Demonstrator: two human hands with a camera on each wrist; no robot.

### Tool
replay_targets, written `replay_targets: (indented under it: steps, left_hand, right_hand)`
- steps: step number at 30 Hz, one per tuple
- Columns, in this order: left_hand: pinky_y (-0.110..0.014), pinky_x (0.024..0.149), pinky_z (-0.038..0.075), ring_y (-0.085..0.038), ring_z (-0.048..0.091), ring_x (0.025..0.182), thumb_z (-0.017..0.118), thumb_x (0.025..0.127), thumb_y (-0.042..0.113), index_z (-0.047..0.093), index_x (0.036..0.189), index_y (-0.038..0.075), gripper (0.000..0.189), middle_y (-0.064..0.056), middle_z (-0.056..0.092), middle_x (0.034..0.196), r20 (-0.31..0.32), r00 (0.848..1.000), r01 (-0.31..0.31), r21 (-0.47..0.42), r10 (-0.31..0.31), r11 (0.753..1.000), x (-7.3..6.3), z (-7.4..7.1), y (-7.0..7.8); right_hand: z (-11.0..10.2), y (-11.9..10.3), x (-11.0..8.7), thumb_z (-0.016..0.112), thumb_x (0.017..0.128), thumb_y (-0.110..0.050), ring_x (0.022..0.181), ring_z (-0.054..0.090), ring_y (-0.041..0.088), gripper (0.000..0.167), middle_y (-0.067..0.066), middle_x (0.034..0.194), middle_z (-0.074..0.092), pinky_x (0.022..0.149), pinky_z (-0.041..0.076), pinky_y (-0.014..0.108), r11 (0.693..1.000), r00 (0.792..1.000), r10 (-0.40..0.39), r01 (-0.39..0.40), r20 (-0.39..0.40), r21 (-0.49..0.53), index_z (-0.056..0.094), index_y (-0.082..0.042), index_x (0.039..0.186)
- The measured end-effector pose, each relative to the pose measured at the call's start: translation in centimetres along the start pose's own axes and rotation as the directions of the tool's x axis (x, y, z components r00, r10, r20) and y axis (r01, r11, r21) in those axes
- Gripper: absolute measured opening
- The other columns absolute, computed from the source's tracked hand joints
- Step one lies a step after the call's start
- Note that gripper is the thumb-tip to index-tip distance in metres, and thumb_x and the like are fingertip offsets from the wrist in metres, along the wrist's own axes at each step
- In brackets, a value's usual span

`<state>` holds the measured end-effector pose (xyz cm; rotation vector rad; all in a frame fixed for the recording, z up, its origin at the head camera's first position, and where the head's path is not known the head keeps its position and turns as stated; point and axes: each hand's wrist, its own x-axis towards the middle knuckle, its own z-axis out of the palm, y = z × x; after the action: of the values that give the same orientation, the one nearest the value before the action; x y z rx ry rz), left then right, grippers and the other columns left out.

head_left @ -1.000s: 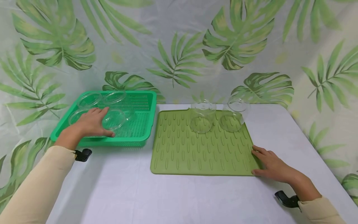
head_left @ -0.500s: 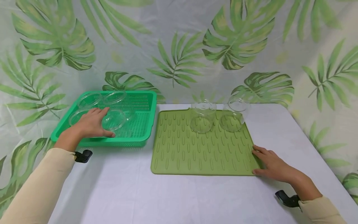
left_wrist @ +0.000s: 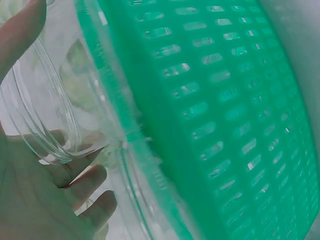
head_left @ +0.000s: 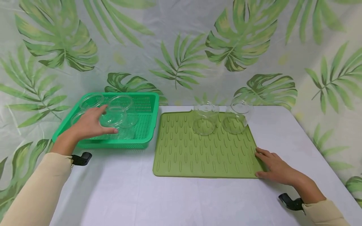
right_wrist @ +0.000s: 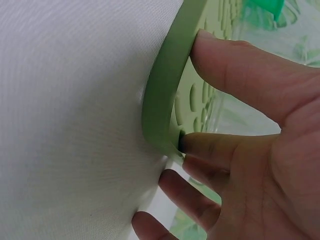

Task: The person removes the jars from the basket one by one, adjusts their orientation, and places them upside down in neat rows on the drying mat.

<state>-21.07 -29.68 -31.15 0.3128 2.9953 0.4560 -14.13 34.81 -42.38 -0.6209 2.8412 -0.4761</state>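
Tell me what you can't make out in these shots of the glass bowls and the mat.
- Head view: the left hand covers part of the lifted glass bowl; the bowl behind it in the green basket is mostly hidden.
- Left wrist view: blurred, basket cut off by the edges.
- Right wrist view: the right hand hides the mat corner; glasses unseen.

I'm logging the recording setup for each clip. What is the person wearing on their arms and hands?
Both arms are in long cream sleeves. The left hand and right hand are bare, no gloves. A small black clip-like device sits at each wrist, beside the cuff.
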Motion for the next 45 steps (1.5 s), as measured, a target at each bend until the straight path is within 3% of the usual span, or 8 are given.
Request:
replay_targets:
  steps: [7,13,17,24,26,35,41,45]
  left_hand:
    - [-0.07,0.105,0.033,-0.051,0.029,0.142,0.077,0.083,0.047,-0.002,0.16,0.009,0.117,-0.029,0.033,0.153,-0.049,0.997,0.045,-0.213,-0.057,0.976,-1.1,-1.3,1.1]
    - [-0.06,0.107,0.04,-0.051,0.035,0.14,0.078,0.085,0.025,-0.002,0.161,0.018,0.11,-0.023,0.031,0.151,-0.187,0.981,-0.04,-0.435,-0.047,0.9,-2.4,-2.3,2.3]
    - [-0.028,0.098,0.048,-0.047,0.041,0.138,0.076,0.087,0.018,-0.001,0.161,0.024,0.107,-0.019,0.028,0.152,-0.228,0.973,-0.083,-0.458,-0.027,0.885,-2.7,-2.8,3.0]
    - [-0.04,0.103,0.041,-0.039,0.041,0.136,0.075,0.087,0.018,0.001,0.16,0.03,0.104,-0.017,0.029,0.156,-0.252,0.968,-0.121,-0.472,-0.002,0.873,-3.0,-3.3,4.4]
    - [-0.026,0.101,0.04,-0.027,0.044,0.134,0.076,0.087,0.016,0.004,0.16,0.031,0.104,-0.014,0.032,0.156,-0.274,0.962,-0.143,-0.478,0.008,0.866,-3.1,-3.2,4.8]
    - [-0.008,0.093,0.035,0.001,0.044,0.12,0.077,0.082,0.004,0.012,0.157,0.021,0.101,-0.011,0.04,0.154,-0.386,0.922,-0.248,-0.53,0.03,0.811,-3.0,-2.3,6.5]
    - [-0.01,0.096,0.034,-0.002,0.042,0.127,0.082,0.073,-0.004,0.022,0.152,0.02,0.102,0.01,0.046,0.144,-0.526,0.85,-0.311,-0.547,-0.03,0.777,-2.9,-1.4,7.5]
    - [-0.01,0.103,0.036,-0.006,0.045,0.13,0.078,0.07,-0.015,0.025,0.151,0.017,0.102,0.009,0.046,0.14,-0.565,0.825,-0.406,-0.619,-0.023,0.673,-2.9,-0.9,8.3]
  right_hand:
    - [0.0,0.0,-0.2,0.078,0.083,-0.032,0.122,0.043,0.05,0.079,0.03,0.149,0.035,0.092,0.046,0.06,1.0,1.0,-0.003,0.003,-0.002,-0.014,0.045,0.012,0.139]
    - [0.0,0.0,-0.3,0.078,0.083,-0.033,0.123,0.043,0.049,0.079,0.029,0.149,0.036,0.092,0.046,0.059,1.0,1.0,-0.007,0.007,-0.005,-0.01,0.045,0.012,0.139]
    - [0.0,0.0,-0.3,0.078,0.083,-0.033,0.123,0.043,0.05,0.079,0.029,0.149,0.036,0.091,0.046,0.06,1.0,1.0,-0.005,0.005,-0.001,-0.007,0.046,0.012,0.139]
    - [0.1,0.0,-0.3,0.078,0.083,-0.033,0.123,0.043,0.051,0.079,0.03,0.149,0.036,0.092,0.046,0.06,1.0,1.0,-0.001,0.001,-0.007,-0.016,0.046,0.012,0.139]
    - [0.1,0.0,-0.2,0.078,0.082,-0.033,0.123,0.043,0.051,0.079,0.03,0.149,0.036,0.092,0.046,0.06,1.0,1.0,-0.002,0.002,-0.008,-0.016,0.046,0.012,0.138]
    - [0.1,0.0,-0.1,0.078,0.083,-0.034,0.124,0.043,0.051,0.079,0.029,0.15,0.036,0.092,0.046,0.06,1.0,1.0,0.002,-0.002,-0.012,-0.012,0.046,0.012,0.139]
    - [0.1,0.1,0.0,0.078,0.082,-0.033,0.124,0.042,0.051,0.079,0.029,0.15,0.036,0.091,0.046,0.06,1.0,1.0,0.007,-0.007,-0.011,-0.011,0.046,0.012,0.139]
    - [0.2,0.1,0.0,0.078,0.082,-0.033,0.123,0.043,0.05,0.079,0.028,0.15,0.036,0.091,0.046,0.059,1.0,1.0,0.014,-0.014,-0.009,-0.01,0.046,0.012,0.139]
